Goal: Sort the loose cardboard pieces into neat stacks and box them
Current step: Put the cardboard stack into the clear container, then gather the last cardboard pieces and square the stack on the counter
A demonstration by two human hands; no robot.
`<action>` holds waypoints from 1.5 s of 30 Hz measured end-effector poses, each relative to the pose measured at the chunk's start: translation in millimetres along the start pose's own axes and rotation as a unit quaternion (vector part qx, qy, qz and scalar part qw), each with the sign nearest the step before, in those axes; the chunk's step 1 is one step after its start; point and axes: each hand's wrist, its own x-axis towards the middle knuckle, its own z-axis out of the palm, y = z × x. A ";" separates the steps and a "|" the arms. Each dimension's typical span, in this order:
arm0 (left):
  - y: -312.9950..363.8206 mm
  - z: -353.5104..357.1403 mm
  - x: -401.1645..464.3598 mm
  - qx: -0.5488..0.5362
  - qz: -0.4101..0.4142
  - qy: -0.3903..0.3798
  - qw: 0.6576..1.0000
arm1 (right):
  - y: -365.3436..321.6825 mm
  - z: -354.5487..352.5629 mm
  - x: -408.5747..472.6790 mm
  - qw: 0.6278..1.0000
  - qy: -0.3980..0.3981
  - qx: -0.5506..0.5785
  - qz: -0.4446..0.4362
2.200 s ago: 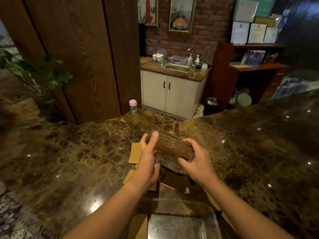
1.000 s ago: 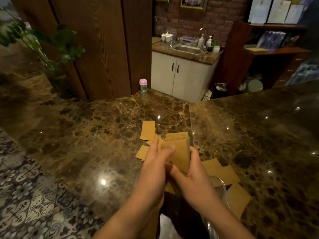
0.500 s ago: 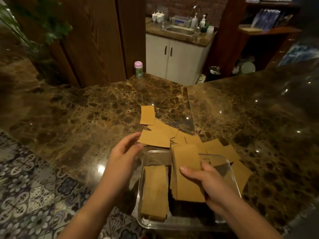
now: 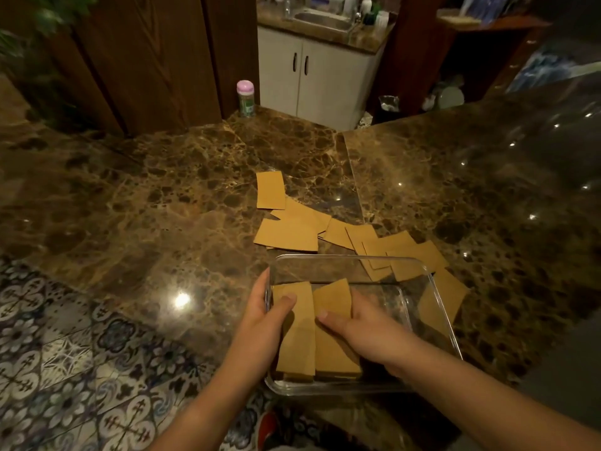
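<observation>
Single view only: head-worn wide-angle camera, so no second view overlapped it. It looked forward and steeply down from above the near edge of the marble counter (image 4: 182, 203). Nearest to the lens were both forearms, entering from the bottom edge; the left hand (image 4: 265, 315) and right hand (image 4: 361, 327) sat low and centre, close in, at the clear box (image 4: 435, 307). Mid-frame held the counter top. The far field ran along the top edge: white cabinet (image 4: 320, 76) and sink (image 4: 322, 19), small and distant. Tiled floor (image 4: 65, 353) showed at lower left, beneath the counter edge. Straight lines bowed towards the frame margins.
</observation>
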 end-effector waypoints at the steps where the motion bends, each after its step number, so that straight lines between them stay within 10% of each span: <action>1: 0.2 0.6 -0.4 -0.001 0.000 0.002 1.000 | -0.9 0.5 0.6 0.998 0.024 -0.057 0.002; 9: 0.6 -2.7 -1.4 -0.035 0.018 0.020 0.999 | -7.1 -13.6 -7.6 0.993 -0.001 0.083 0.086; 23: 38.9 -11.1 20.6 0.053 0.060 0.084 0.993 | -20.2 -57.0 -31.7 0.993 -0.076 0.081 -0.024; 29: 96.2 22.5 73.3 0.161 0.139 0.036 0.976 | -26.3 -167.0 -0.9 0.965 0.066 0.204 -0.151; 31: 104.0 44.2 101.1 0.233 0.132 -0.013 0.963 | -24.4 -185.1 30.9 0.980 0.091 0.092 -0.149; 35: 99.0 80.3 158.0 0.386 0.056 -0.107 0.915 | -24.3 -185.7 90.0 0.966 -0.047 -0.220 -0.124; 41: 81.7 68.8 199.7 0.743 0.026 -0.129 0.656 | -20.1 -163.6 129.8 0.877 -0.114 -0.455 -0.104; 45: 75.1 56.1 209.6 0.771 0.060 -0.129 0.621 | -24.2 -160.7 139.4 0.833 -0.080 -0.532 -0.129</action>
